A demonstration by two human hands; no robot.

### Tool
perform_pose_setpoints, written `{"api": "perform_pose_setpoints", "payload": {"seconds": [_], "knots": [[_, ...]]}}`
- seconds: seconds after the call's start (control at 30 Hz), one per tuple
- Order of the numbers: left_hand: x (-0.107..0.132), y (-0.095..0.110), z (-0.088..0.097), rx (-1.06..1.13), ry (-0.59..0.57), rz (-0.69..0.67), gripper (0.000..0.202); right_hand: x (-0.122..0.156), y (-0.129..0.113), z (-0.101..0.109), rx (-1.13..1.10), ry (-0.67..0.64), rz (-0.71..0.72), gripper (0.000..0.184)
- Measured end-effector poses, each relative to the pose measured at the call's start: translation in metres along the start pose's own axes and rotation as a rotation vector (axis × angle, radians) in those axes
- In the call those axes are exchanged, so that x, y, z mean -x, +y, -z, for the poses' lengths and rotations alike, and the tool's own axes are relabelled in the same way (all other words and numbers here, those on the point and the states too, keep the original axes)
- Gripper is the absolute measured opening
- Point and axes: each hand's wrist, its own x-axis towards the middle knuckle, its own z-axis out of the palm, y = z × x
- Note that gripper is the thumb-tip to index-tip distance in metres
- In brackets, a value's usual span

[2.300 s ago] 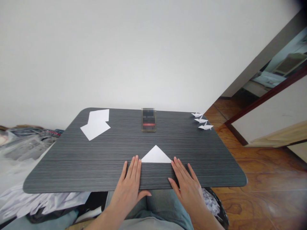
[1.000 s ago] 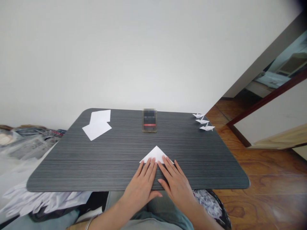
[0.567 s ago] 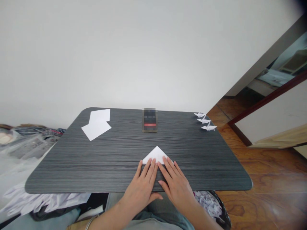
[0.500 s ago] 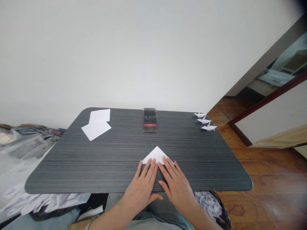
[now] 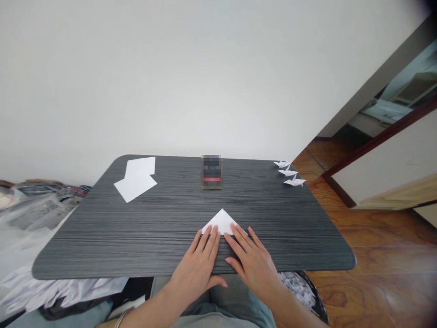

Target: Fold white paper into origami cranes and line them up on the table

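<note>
A white sheet of paper folded into a triangle [image 5: 222, 220] lies near the table's front, its point away from me and its folded or straight edge toward me. My left hand [image 5: 196, 262] lies flat with outstretched fingers, the fingertips on the left part of that edge. On the right part, the fingertips of my right hand [image 5: 254, 260] press down, its fingers also stretched out. Neither hand grips anything. Fingers cover parts of the near edge.
Two loose white sheets [image 5: 138, 179] overlap at the table's [image 5: 164, 218] back left. A blurred dark item with a red stripe [image 5: 211, 172] is at the back middle. Three folded paper cranes [image 5: 294, 181] stand back right. A bin of crumpled paper [image 5: 300, 291] is below the right front edge.
My hands have slid slightly apart along the near edge of the folded paper. The whole view has shifted a little; the paper itself stays in place.
</note>
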Motion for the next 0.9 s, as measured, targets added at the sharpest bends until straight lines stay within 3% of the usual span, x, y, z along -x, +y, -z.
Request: {"api": "perform_pose_setpoints", "payload": {"seconds": [0.47, 0.8, 0.9], "knots": [[0.032, -0.024, -0.001, -0.126, 0.077, 0.111, 0.095, 0.001, -0.002, 0.001, 0.022, -0.047, -0.020, 0.045], [0.037, -0.026, -0.003, -0.093, 0.159, 0.210, 0.097, 0.001, -0.001, 0.000, 0.022, -0.033, -0.012, 0.044], [0.033, -0.022, 0.001, -0.053, 0.118, 0.126, 0.090, 0.001, -0.001, -0.001, 0.015, -0.033, -0.010, 0.044]]}}
